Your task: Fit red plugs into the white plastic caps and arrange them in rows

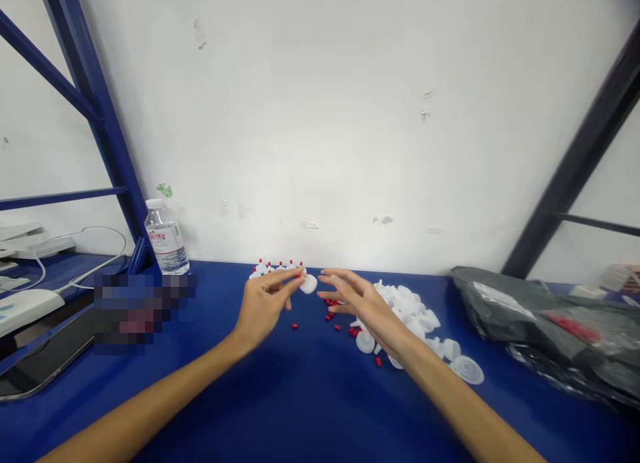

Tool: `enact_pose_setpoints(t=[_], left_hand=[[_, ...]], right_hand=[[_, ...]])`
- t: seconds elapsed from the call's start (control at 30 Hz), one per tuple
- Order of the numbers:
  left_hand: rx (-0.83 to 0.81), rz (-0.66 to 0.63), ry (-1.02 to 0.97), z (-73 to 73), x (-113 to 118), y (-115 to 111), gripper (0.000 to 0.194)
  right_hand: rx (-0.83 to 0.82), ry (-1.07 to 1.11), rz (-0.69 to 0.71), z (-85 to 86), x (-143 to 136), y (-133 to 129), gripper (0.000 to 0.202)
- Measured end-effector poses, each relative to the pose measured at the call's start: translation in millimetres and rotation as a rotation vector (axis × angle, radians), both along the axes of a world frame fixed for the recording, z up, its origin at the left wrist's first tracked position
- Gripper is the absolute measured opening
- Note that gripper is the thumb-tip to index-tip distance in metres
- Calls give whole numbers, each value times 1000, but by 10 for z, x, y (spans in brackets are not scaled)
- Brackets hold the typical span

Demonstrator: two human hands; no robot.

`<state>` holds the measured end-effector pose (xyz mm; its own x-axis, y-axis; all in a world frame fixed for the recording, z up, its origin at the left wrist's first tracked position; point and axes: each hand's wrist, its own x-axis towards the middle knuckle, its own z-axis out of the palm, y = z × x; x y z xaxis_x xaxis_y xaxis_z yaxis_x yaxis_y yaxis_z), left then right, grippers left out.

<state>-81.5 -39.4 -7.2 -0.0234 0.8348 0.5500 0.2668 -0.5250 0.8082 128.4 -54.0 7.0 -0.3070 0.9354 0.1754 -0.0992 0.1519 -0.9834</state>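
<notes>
Between the thumb and fingers of my left hand [266, 304] is a small white squeeze bottle [309, 284], its red-tipped end at my fingertips. My right hand [353, 296] is just to the right of it, fingers apart and holding nothing. Behind my left hand stand several white bottles with red caps [260, 268] near the wall. Loose red caps [337, 327] are scattered below and beside my right hand. A heap of white plastic bottle parts [413, 309] lies to the right, partly hidden by my right hand and forearm.
A clear water bottle [167, 239] stands at the back left, by the blue metal frame [95, 116]. A dark phone-like device [50, 353] lies at the left. Dark plastic bags [500, 309] lie at the right, on the blue table [300, 409].
</notes>
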Motion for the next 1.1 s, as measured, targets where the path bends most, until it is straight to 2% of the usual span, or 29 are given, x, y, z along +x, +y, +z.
enact_pose_setpoints(t=[0.07,0.17,0.27,0.33,0.4,0.5,0.97,1.1], left_hand=[[67,49,107,-11,-117,134,30],[99,96,340,-106,-284,331,29],[35,99,585,-241,-389,485,27],[-50,105,677,-317,-416,559,28],[-91,130,685,-368,-419,610,30],[-47,150,669,-400,-398,645,30],[-74,269,705,-371,-417,664,35],[-43,311,694,-320,-393,617,35]], right_hand=[[-5,8,-79,63,41,2,35],[-19,10,-162,118,93,7,29],[-17,3,-188,107,101,10,27],[-15,-8,-179,81,79,10,27],[-12,-21,-166,60,49,6,28],[-2,-39,-138,52,11,-4,29],[65,-137,-102,101,-18,-61,29],[98,-138,-108,114,6,-62,29]])
